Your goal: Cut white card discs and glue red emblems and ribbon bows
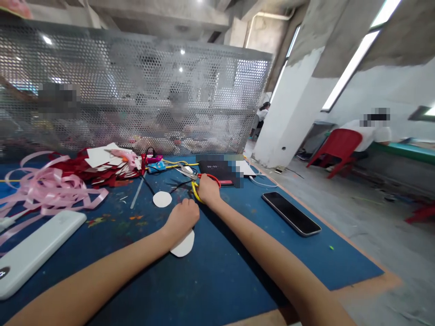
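My right hand (pixel 208 190) is closed around the handles of a pair of scissors, one loop red and the other yellow. The scissors' metal blades (pixel 186 171) point away to the left above the table. Just nearer and to the left, my left hand (pixel 183 213) is curled with its fingers folded in. Partly under that hand lies a white rounded paper piece (pixel 184 246); whether the fingers grip anything is hidden. A second white paper disc (pixel 162 199) rests flat on the blue table, left of the scissors.
Pink ribbon (pixel 57 183) and a heap of red and white scraps (pixel 112 165) lie at the back left. A white power bank (pixel 41 253) is near left, a phone (pixel 291 213) at right, and a dark device (pixel 215 171) behind. A perforated metal screen (pixel 136 95) borders the blue table (pixel 217 276).
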{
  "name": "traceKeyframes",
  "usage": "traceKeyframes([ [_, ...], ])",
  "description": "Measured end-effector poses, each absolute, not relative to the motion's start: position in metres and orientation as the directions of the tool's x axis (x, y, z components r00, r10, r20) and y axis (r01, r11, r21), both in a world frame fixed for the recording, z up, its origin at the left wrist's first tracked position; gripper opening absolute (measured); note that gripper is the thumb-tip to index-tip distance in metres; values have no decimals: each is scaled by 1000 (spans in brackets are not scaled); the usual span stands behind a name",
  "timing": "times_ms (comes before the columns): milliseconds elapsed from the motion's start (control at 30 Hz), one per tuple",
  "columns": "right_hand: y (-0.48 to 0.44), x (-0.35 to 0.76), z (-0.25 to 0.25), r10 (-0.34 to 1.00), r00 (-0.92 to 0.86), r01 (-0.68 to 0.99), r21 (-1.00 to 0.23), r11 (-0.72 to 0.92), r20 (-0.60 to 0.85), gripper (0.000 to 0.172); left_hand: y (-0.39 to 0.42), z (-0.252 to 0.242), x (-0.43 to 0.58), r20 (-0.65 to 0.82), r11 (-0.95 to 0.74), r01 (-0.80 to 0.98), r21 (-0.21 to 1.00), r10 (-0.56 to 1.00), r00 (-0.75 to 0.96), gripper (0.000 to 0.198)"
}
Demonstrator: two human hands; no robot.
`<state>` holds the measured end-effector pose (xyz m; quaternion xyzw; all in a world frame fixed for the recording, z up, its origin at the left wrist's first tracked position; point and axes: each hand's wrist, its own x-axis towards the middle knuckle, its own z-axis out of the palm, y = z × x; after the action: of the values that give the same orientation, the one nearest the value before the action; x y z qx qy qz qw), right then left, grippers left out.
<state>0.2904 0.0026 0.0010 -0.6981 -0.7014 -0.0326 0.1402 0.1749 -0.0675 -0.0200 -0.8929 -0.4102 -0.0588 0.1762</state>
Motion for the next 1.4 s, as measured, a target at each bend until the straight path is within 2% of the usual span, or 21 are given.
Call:
traceKeyframes([
  [300,-1,296,-2,972,-48,996,-67,65,229,32,-74,-16,171,220,-661,705,-258,670,709,19],
  [467,-2,298,-4,971,-54,994,-77,74,234,35,-69,-11,167,208,-684,684,-253,652,729,18],
  [633,-4,303,-3,965,-43,992,-107,73,259,28,-62,-15,164,207,-726,655,-209,622,755,21],
  [833,-3,310,3,965,-3,983,-179,52,261,24,-52,-22,158,282,-721,692,-34,658,699,22],
  [967,1,319,9,967,33,975,-222,24,252,20,-38,-25,149,362,-674,717,178,722,589,20],
  [1133,5,326,8,973,24,972,-235,31,230,18,-23,-30,139,397,-600,685,414,796,458,35],
  [1233,3,324,3,978,-16,974,-220,63,209,20,-23,-29,138,381,-623,638,453,782,493,30],
  [1400,-2,316,-1,979,-60,978,-185,97,195,28,-26,-19,140,330,-710,568,416,700,633,11],
])
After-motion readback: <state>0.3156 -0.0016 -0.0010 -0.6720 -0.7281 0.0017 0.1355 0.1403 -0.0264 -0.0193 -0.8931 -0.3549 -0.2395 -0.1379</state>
